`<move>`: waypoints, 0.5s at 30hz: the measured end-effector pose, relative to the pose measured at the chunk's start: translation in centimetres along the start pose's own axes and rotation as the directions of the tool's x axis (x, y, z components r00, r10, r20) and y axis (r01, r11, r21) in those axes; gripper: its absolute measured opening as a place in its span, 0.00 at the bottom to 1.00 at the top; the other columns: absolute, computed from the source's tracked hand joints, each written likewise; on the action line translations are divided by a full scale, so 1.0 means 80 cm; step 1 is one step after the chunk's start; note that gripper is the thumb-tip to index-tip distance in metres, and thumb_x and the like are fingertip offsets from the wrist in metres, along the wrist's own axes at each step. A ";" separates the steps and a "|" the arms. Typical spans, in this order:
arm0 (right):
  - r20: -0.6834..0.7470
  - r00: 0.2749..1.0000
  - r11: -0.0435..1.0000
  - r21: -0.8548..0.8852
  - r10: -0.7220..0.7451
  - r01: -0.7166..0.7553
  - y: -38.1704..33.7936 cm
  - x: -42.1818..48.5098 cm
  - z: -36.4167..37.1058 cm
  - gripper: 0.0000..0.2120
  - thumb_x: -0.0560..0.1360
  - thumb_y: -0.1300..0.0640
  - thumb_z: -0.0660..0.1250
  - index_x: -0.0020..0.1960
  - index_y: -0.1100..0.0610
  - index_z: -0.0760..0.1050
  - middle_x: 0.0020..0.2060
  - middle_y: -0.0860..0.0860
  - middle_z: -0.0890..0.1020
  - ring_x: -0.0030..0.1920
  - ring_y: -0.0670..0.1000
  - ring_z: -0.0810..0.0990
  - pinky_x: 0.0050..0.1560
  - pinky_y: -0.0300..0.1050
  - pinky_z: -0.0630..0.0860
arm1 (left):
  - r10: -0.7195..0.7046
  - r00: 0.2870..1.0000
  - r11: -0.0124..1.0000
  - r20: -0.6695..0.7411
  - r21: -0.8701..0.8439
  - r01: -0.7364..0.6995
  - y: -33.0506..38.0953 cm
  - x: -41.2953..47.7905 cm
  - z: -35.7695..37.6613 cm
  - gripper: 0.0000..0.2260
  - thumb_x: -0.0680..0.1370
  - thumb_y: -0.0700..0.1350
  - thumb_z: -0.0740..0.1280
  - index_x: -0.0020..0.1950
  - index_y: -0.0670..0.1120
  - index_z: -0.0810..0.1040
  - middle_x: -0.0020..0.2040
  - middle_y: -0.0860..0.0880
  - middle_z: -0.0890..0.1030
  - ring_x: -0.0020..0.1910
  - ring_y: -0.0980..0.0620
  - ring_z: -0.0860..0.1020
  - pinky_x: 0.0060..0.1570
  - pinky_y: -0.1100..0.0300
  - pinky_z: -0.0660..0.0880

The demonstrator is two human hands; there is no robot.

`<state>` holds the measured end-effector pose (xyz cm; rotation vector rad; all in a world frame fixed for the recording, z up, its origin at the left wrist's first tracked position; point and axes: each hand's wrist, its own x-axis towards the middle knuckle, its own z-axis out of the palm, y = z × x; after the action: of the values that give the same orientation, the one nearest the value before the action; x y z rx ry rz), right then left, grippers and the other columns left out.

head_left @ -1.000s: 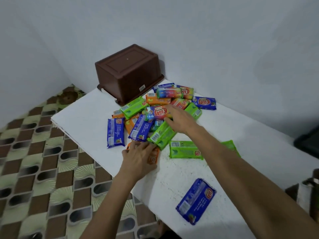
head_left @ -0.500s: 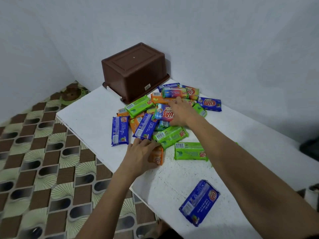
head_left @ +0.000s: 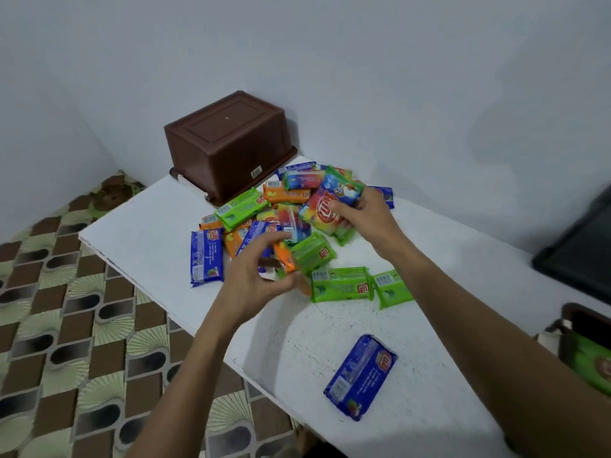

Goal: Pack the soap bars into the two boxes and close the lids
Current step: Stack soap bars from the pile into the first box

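Since a second ago both hands have come up off the heap with soap in them. My right hand (head_left: 363, 214) is clamped on a rainbow-wrapped soap bar (head_left: 325, 206), thumb on its printed face. It is lifted above the far side of the heap of wrapped soap bars (head_left: 284, 196) in the middle of the white table (head_left: 142, 219). The bar's long axis runs from near-left up to far-right, tilted.

My left hand (head_left: 254, 279) is curled round an orange-wrapped bar (head_left: 285, 259) at the heap's near side. Motion blur keeps me from telling whether the green-wrapped bar (head_left: 312, 254) just beside it is also in that grip or only leaning there.

What matters next is where the boxes lie. A brown plastic box (head_left: 228, 143) stands bottom-up at the table's far left corner, close against the heap, so nothing can go in until it is turned over. Off the table's right end, at the edge of view, sits a dark-rimmed box (head_left: 577, 314) with a green packet showing inside; I judge that to be the open one. It lies to the right of my right hand and nearer to me, well apart from the left hand. So the rainbow bar should swing right and back first, its long axis turned to match the packet there. A blue-wrapped bar (head_left: 362, 376) lies alone near the table's front edge.
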<state>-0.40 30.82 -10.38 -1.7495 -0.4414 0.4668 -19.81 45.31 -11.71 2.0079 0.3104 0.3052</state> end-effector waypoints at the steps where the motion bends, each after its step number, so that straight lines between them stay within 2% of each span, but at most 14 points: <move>1: -0.017 1.000 0.999 0.045 -0.005 0.006 -0.005 -0.009 -0.009 0.13 0.74 0.58 0.73 0.57 0.56 0.76 0.43 0.52 0.84 0.33 0.45 0.82 0.32 0.39 0.77 | -0.016 1.000 0.997 -0.011 -0.072 0.016 0.005 0.001 0.005 0.24 0.71 0.46 0.76 0.64 0.60 0.72 0.56 0.69 0.73 0.51 0.60 0.79 0.44 0.57 0.81; 3: -0.046 0.999 0.996 0.085 -0.017 0.021 -0.016 -0.028 -0.028 0.08 0.74 0.59 0.72 0.50 0.52 0.76 0.40 0.50 0.84 0.34 0.47 0.82 0.34 0.42 0.79 | -0.060 0.998 0.965 -0.009 -0.256 0.056 0.012 0.002 0.015 0.21 0.72 0.42 0.75 0.61 0.56 0.74 0.56 0.65 0.75 0.53 0.56 0.80 0.45 0.51 0.82; 6: -0.099 0.995 0.999 0.039 0.001 0.003 -0.025 -0.055 -0.059 0.05 0.76 0.57 0.71 0.48 0.55 0.76 0.37 0.53 0.83 0.33 0.50 0.82 0.39 0.48 0.80 | -0.127 0.992 0.879 0.025 -0.460 0.124 0.022 0.000 0.031 0.19 0.74 0.38 0.72 0.61 0.53 0.73 0.61 0.49 0.76 0.56 0.46 0.81 0.44 0.46 0.82; 8: -0.119 0.993 1.000 0.027 0.014 -0.011 -0.025 -0.074 -0.081 0.06 0.76 0.57 0.70 0.49 0.57 0.75 0.38 0.56 0.84 0.33 0.53 0.82 0.41 0.50 0.81 | -0.145 0.989 0.836 0.034 -0.530 0.140 0.031 -0.001 0.046 0.19 0.76 0.34 0.68 0.61 0.52 0.72 0.60 0.50 0.78 0.55 0.47 0.81 0.45 0.48 0.82; 11: -0.135 0.991 1.000 0.026 0.019 -0.015 -0.025 -0.103 -0.112 0.11 0.76 0.58 0.70 0.55 0.58 0.71 0.41 0.59 0.84 0.35 0.57 0.84 0.40 0.51 0.83 | -0.135 0.990 0.811 0.036 -0.570 0.132 0.043 -0.002 0.067 0.20 0.77 0.30 0.64 0.62 0.50 0.70 0.61 0.50 0.77 0.57 0.47 0.81 0.47 0.49 0.81; 15: -0.153 0.988 0.996 0.085 0.015 -0.002 -0.023 -0.151 -0.161 0.24 0.77 0.63 0.69 0.68 0.49 0.64 0.48 0.60 0.83 0.38 0.62 0.85 0.42 0.54 0.84 | -0.126 0.990 0.807 0.062 -0.574 0.138 0.066 -0.008 0.103 0.17 0.78 0.30 0.63 0.60 0.48 0.74 0.61 0.48 0.77 0.57 0.47 0.80 0.46 0.51 0.81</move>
<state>-3.92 14.27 -4.95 -1.6913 -0.3007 0.3490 -17.13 35.95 -10.54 1.3757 0.2992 0.2520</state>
